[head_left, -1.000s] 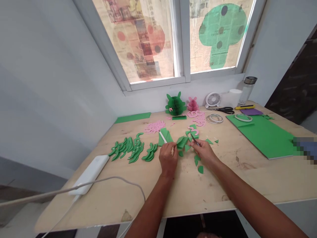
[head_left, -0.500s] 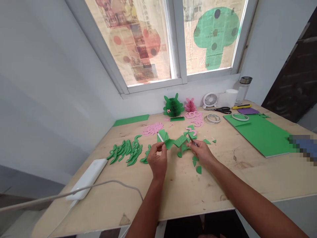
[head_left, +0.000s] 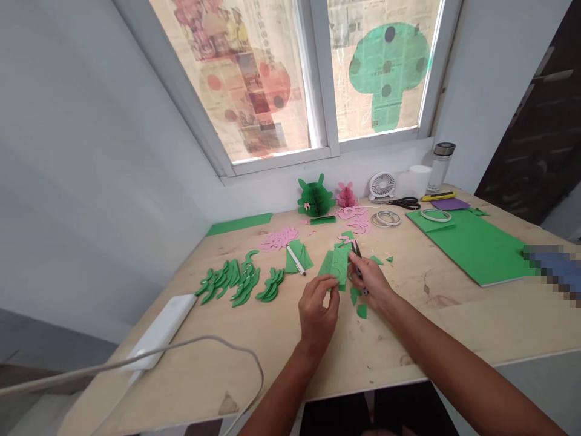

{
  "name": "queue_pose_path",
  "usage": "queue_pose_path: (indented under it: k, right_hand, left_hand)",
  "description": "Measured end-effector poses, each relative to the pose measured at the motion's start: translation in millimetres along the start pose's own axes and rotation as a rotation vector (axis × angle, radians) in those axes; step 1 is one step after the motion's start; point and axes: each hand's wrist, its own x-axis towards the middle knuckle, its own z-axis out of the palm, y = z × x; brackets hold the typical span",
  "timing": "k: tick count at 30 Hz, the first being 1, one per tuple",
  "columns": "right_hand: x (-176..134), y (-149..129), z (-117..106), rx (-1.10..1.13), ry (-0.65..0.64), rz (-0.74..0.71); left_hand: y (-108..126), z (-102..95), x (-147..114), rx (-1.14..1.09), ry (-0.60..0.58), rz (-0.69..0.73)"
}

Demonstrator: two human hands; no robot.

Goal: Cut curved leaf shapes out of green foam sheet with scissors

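My left hand (head_left: 320, 310) pinches the lower edge of folded green paper (head_left: 338, 263) that has curved outlines drawn on it. My right hand (head_left: 371, 280) is closed around small dark scissors (head_left: 357, 251), whose blades point away from me beside the paper's right edge. Green offcuts (head_left: 362, 310) lie under and around the right hand. To the left of the paper, a white pen (head_left: 296, 260) rests across another green piece (head_left: 305, 253). Curved green cut-outs (head_left: 271, 286) are stacked left of my left hand.
Pink cut-outs (head_left: 279, 238) lie farther back. Green and pink honeycomb paper figures (head_left: 316, 198) stand by the wall, near a small fan (head_left: 382, 184) and black-handled scissors (head_left: 405, 203). Tape rolls (head_left: 385, 218) and a large green sheet (head_left: 476, 254) are rightward. A white power bank (head_left: 161, 330) trails a cable.
My left hand has moved right, away from the pen, which now shows fully. The green paper has turned more upright, and the scissors now point more straight ahead beside it.
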Motion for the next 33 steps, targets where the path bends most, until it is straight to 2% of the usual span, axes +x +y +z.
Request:
queue_pose_path:
  k: [4, 6, 9, 12, 15, 18, 23, 28, 33]
  right_hand:
    - [2, 3, -2, -0.024, -0.014, 0.002]
    - [4, 4, -4, -0.032, -0.015, 0.0]
    - [4, 4, -4, -0.055, -0.027, -0.004]
    - [3, 4, -3, -0.09, -0.057, -0.013]
    - [0, 4, -2, -0.122, -0.091, -0.027]
    - [-3, 2, -1, -0.139, -0.115, -0.041]
    - [-4, 0, 0, -0.147, -0.138, -0.048]
    - [0, 2, -1, -0.166, -0.101, -0.064]
    - [4, 6, -3, -0.213, -0.054, -0.089]
  left_hand:
    - [3, 0.3, -10, 0.01, -0.039, -0.013]
    - [6, -1.6, -14, -0.007, -0.052, -0.076]
    - [8, -5.1, -14, -0.118, -0.027, -0.306]
    - [5, -5.9, -4, -0.349, 0.008, -0.641]
    - [0, -2.9, 9, -0.513, -0.047, -0.89]
    - [-3, 1.2, 17, -0.659, -0.124, -1.048]
    - [-9, 2.5, 24, -0.747, -0.214, -1.097]
    - [-17, -1.4, 31, -0.836, -0.323, -1.145]
    - [-24, -0.1, 36, -0.768, -0.336, -1.101]
